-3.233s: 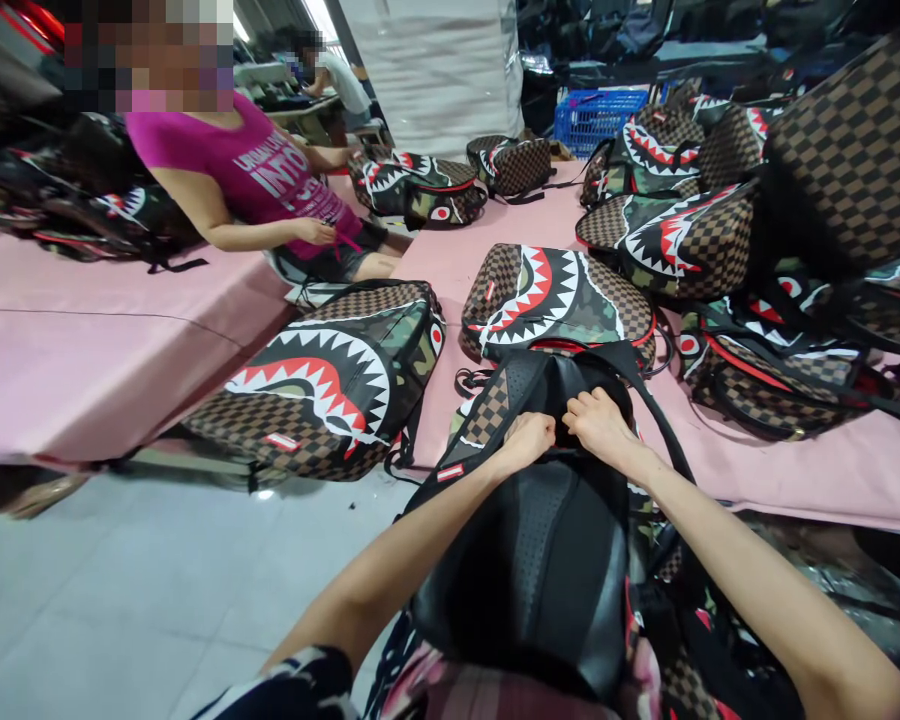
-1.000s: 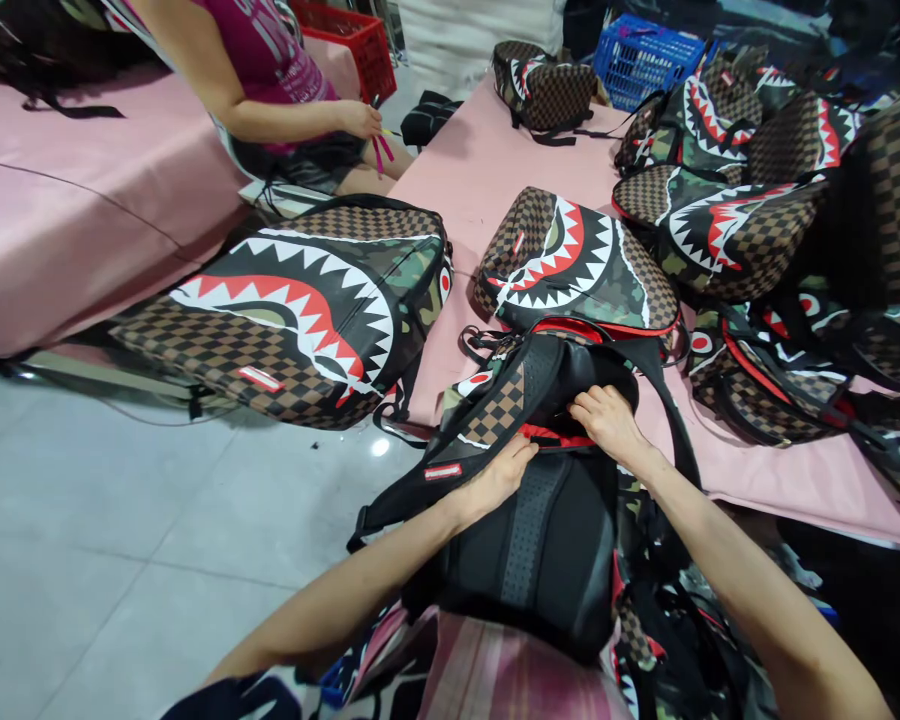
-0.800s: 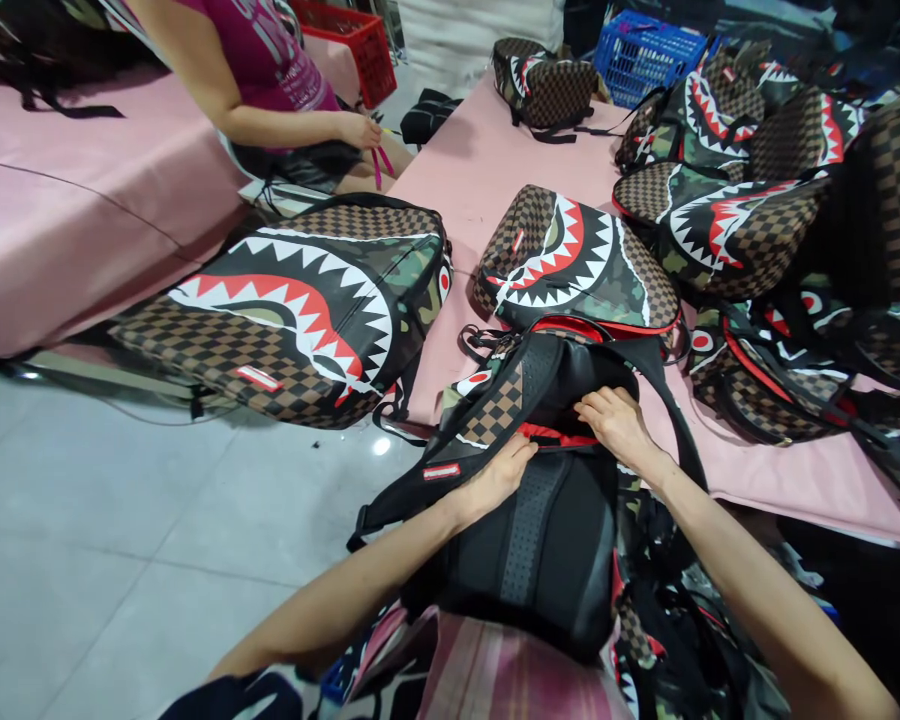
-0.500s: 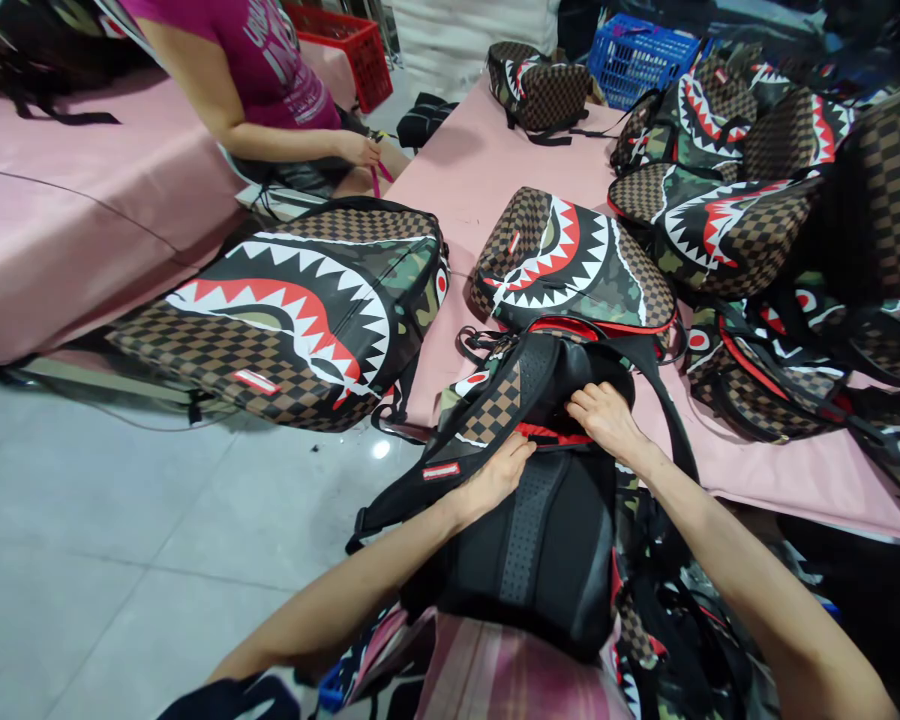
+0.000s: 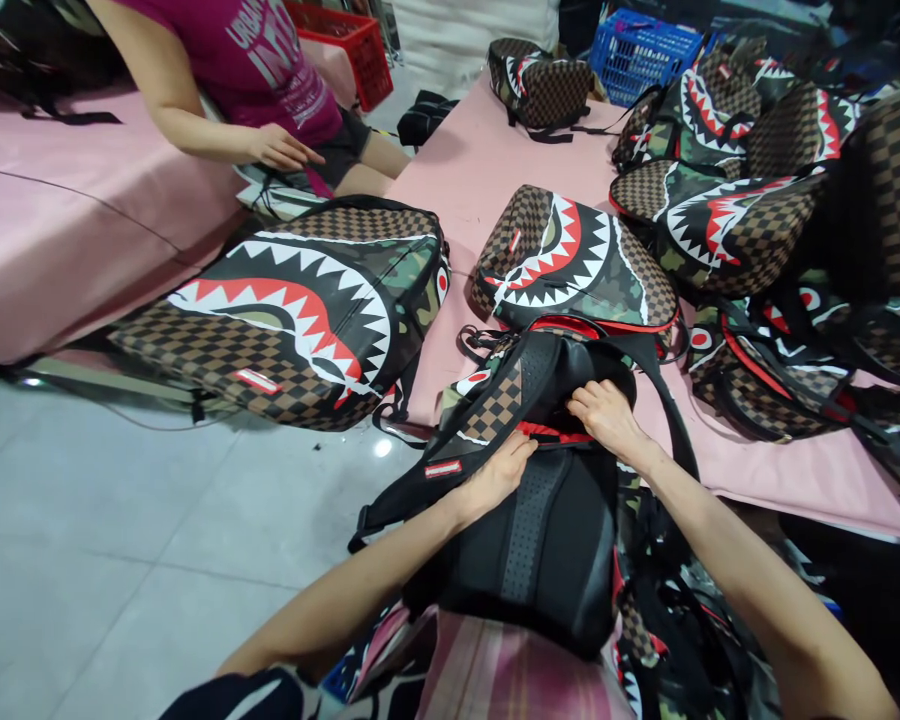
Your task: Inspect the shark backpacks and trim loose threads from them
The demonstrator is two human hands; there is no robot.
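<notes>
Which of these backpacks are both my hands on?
The backpack over your lap, black padded back up. Your left hand and right hand are at its red-lined opening; the shark-mouth backpack beyond is untouched.

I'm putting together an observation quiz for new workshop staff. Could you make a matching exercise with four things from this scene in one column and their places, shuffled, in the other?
Things:
1. Left hand
2. Blue basket
3. Plaid cloth
4. Red crate

Places:
A. Beyond the person in the magenta top
B. At the near edge of the red-lined opening of the black-backed backpack
C. Beside the piled shark-print bags, toward the back
D. Below that backpack, at the bottom of the picture

Right pairs: 1-B, 2-C, 3-D, 4-A
</notes>
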